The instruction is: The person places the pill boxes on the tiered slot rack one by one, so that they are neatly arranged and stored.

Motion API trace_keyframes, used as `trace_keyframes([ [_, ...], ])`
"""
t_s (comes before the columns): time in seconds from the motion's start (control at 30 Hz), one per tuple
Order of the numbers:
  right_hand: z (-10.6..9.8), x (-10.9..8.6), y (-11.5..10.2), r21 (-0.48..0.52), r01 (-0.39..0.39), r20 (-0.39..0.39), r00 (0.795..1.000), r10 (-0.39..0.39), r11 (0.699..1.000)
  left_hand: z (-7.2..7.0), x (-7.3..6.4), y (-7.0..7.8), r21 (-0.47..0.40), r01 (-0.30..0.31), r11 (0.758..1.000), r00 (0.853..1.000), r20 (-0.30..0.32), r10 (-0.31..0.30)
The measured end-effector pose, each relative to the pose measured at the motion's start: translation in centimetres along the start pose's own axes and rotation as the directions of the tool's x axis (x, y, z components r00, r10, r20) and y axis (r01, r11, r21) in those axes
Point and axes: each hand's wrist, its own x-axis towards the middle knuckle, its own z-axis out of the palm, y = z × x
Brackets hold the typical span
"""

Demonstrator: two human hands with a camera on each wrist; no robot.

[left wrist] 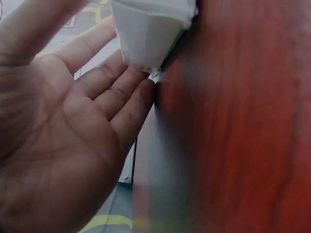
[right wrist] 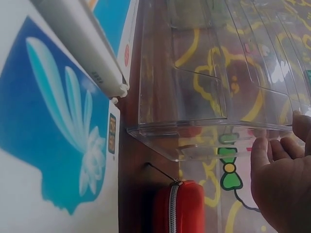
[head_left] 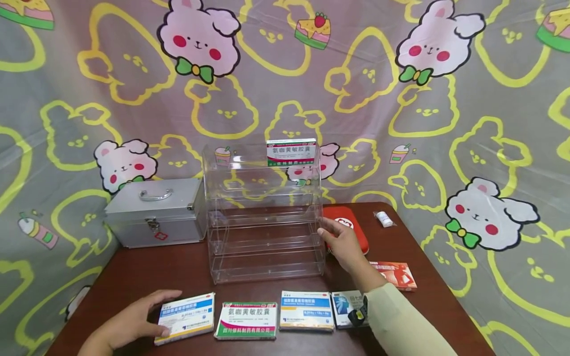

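My left hand (head_left: pixel 126 319) holds the left end of a white, blue and yellow medicine box (head_left: pixel 187 316), thumb by its near edge and fingers at its far corner. The left wrist view shows the box's white end (left wrist: pixel 150 39) beside the fingertips. With fingertips, my right hand (head_left: pixel 345 244) touches the right side of a clear stepped display rack (head_left: pixel 267 244). The right wrist view has those fingers at the rack's edge. On the rack's top tier stands a green, white and red medicine box (head_left: pixel 291 153). The lower tiers hold nothing.
Along the near side lie a matching green capsule box (head_left: pixel 246 320), another blue-yellow box (head_left: pixel 306 310) and a dark-blue and white box (head_left: pixel 347 309). A silver case (head_left: pixel 156 212) stands left. Right are a red zip case (head_left: pixel 358 230), an orange box (head_left: pixel 396 275) and a small white packet (head_left: pixel 384 219).
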Motion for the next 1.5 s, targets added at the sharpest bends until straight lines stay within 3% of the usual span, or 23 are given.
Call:
trace_keyframes([
  [0.27,-0.1,0.1,-0.2,-0.004,-0.008,0.002,1.000,0.008,1.000,0.1,0.0,0.5,0.073,-0.094,0.993,0.996,0.010,0.094],
  [0.6,0.1,0.0,-0.2,-0.007,-0.027,-0.001,1.000,0.027,1.000,0.1,0.2,1.0,0.110,0.020,0.994,1.000,-0.025,-0.018],
  [0.77,0.1,0.0,-0.2,0.011,-0.026,0.007,1.000,0.026,1.000,0.5,-0.1,1.1,0.141,-0.031,0.990,0.992,-0.121,0.048],
  [0.87,0.2,0.1,-0.2,0.010,-0.015,0.009,1.000,0.015,1.000,0.5,0.0,1.0,0.109,-0.072,0.991,0.980,-0.176,0.091],
  [1.13,0.2,-0.1,-0.1,0.000,-0.032,-0.001,0.999,0.032,0.999,-0.6,-0.3,0.7,-0.020,-0.110,0.994,0.963,-0.250,0.101],
  [1.23,0.2,-0.1,-0.1,0.007,-0.038,0.003,0.999,0.038,0.999,-1.3,-0.6,1.1,-0.105,-0.171,0.980,0.934,-0.333,0.128],
  [1.33,0.2,-0.1,-0.1,0.012,-0.037,-0.001,0.999,0.037,0.999,-2.2,-0.4,2.3,-0.169,-0.265,0.949,0.884,-0.436,0.169],
  [1.43,0.1,-0.1,-0.1,0.014,-0.033,-0.005,0.999,0.033,0.999,-3.4,0.4,4.2,-0.216,-0.378,0.900,0.825,-0.519,0.222],
  [1.5,0.1,0.0,-0.1,0.009,-0.030,-0.004,1.000,0.030,1.000,-4.1,1.1,5.7,-0.256,-0.431,0.865,0.791,-0.568,0.226],
])
